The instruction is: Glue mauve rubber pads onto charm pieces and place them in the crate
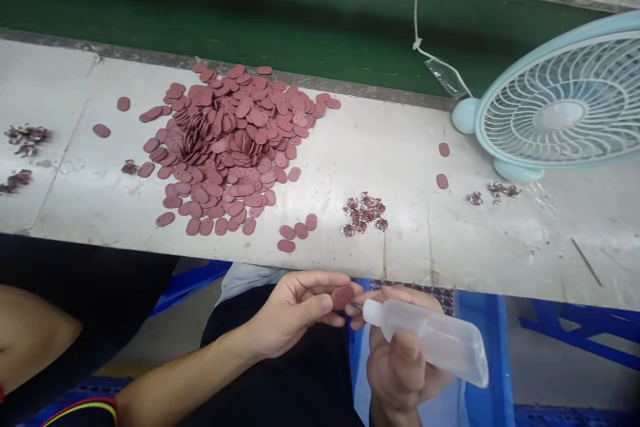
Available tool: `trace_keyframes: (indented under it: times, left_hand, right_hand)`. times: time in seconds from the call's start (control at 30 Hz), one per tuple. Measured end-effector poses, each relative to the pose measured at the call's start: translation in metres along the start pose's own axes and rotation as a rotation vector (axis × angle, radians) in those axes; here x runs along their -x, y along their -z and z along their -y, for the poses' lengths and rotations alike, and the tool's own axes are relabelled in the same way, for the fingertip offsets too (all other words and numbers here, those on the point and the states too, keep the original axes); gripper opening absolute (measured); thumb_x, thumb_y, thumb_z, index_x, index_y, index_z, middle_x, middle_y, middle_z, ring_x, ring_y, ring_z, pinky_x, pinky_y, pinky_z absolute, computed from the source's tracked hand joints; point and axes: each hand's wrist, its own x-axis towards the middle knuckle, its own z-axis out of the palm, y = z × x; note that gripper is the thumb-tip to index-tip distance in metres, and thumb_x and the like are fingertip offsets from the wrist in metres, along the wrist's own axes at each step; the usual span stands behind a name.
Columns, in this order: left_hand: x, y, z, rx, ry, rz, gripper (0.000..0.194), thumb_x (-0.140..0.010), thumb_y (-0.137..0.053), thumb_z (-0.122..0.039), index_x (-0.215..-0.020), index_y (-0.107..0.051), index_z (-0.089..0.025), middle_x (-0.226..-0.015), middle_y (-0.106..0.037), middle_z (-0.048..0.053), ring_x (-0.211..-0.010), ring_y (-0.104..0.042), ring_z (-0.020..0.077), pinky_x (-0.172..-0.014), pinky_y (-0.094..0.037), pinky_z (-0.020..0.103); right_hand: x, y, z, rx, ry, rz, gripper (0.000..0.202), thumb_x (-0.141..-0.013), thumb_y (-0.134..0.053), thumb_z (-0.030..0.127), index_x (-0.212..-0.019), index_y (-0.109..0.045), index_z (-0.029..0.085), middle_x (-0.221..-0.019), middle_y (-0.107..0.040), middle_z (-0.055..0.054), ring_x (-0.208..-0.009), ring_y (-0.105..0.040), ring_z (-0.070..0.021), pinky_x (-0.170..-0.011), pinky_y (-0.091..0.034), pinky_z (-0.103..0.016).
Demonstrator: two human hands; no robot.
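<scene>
A long bench (395, 140) with a pale, smooth top goes across the view. Its surface has thin seams, small dark marks and some scratches. On the left part lies a wide heap of dull red oval pieces (240, 140), and a few others lie loose around it. To the right of this heap there is a small group of shiny metal and red clips (364, 212); more such clips are near both ends of the bench.

Further right, a light blue fan (560, 113) with a round white grille stands on the bench, and a white string (416, 13) hangs beside it. Behind the bench runs a dark green strip (250, 30).

In front of the bench edge, the left hand (295, 313) holds one dull red flat disc (343, 298) between the thumb and the fingers. The right hand (407, 360) is closed around a translucent white plastic bottle (435, 337), whose tip points to the disc. Below there is a blue plastic crate (483, 320), and at the left edge another person's arm (35, 333) is visible.
</scene>
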Motion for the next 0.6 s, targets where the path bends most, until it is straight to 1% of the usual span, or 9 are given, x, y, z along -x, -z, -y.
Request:
trace_keyframes:
  times: [0.17,0.3,0.4,0.43,0.47,0.57,0.6]
  left_hand:
    - [0.002,0.001,-0.001,-0.011,-0.007,-0.008,0.032,-0.084,-0.081,-0.032,-0.114,-0.079,-0.021,-0.117,-0.079,0.012,-0.086,-0.078,0.0188,-0.075,-0.063,0.024]
    - [0.003,0.001,-0.001,-0.01,0.001,0.011,0.03,-0.085,-0.08,-0.031,-0.114,-0.079,-0.023,-0.118,-0.079,0.01,-0.085,-0.078,0.0183,-0.075,-0.062,0.023]
    - [0.003,0.001,-0.001,-0.018,0.005,0.012,0.031,-0.085,-0.08,-0.032,-0.114,-0.079,-0.023,-0.118,-0.079,0.01,-0.085,-0.078,0.0181,-0.075,-0.062,0.023]
    - [0.003,0.001,-0.001,-0.019,0.006,0.011,0.031,-0.084,-0.081,-0.032,-0.113,-0.08,-0.022,-0.118,-0.079,0.01,-0.085,-0.078,0.0181,-0.075,-0.062,0.023]
    - [0.003,0.001,-0.001,-0.018,0.005,0.011,0.031,-0.084,-0.081,-0.032,-0.113,-0.08,-0.022,-0.117,-0.079,0.01,-0.085,-0.078,0.018,-0.075,-0.062,0.023]
    - [0.003,0.001,-0.001,-0.012,0.007,0.015,0.03,-0.084,-0.081,-0.033,-0.113,-0.08,-0.022,-0.116,-0.08,0.011,-0.085,-0.078,0.0175,-0.075,-0.062,0.023]
    - [0.003,0.001,-0.001,-0.011,0.006,0.016,0.03,-0.084,-0.08,-0.033,-0.113,-0.08,-0.022,-0.116,-0.08,0.011,-0.084,-0.078,0.0172,-0.075,-0.062,0.022]
  right_hand:
    - [0.003,-0.002,0.001,0.088,0.037,-0.025,0.025,-0.09,-0.062,0.049,-0.11,-0.071,0.036,-0.08,-0.065,-0.002,-0.058,-0.061,-0.0262,-0.05,-0.051,-0.046]
    - [0.005,-0.002,0.0,0.11,0.042,-0.007,0.025,-0.09,-0.062,0.047,-0.11,-0.071,0.035,-0.081,-0.065,-0.002,-0.059,-0.062,-0.0266,-0.052,-0.052,-0.047]
    - [0.005,0.001,0.0,0.119,0.059,-0.037,0.025,-0.091,-0.06,0.047,-0.109,-0.07,0.034,-0.082,-0.067,-0.002,-0.058,-0.062,-0.0257,-0.054,-0.052,-0.046]
    - [0.005,0.003,0.0,0.113,0.051,-0.024,0.026,-0.091,-0.06,0.048,-0.11,-0.07,0.034,-0.082,-0.067,-0.003,-0.059,-0.063,-0.0259,-0.055,-0.052,-0.046]
    - [0.005,0.006,0.0,0.105,0.026,0.016,0.028,-0.089,-0.062,0.049,-0.111,-0.069,0.033,-0.082,-0.068,-0.003,-0.06,-0.064,-0.0269,-0.055,-0.053,-0.047]
    - [0.007,0.014,-0.001,0.096,-0.122,0.219,0.041,-0.078,-0.072,0.053,-0.114,-0.066,0.032,-0.083,-0.069,-0.004,-0.07,-0.069,-0.0336,-0.056,-0.055,-0.05]
    - [0.007,0.015,-0.001,0.099,-0.162,0.262,0.044,-0.077,-0.072,0.054,-0.114,-0.065,0.032,-0.084,-0.07,-0.005,-0.073,-0.071,-0.0354,-0.056,-0.056,-0.05]
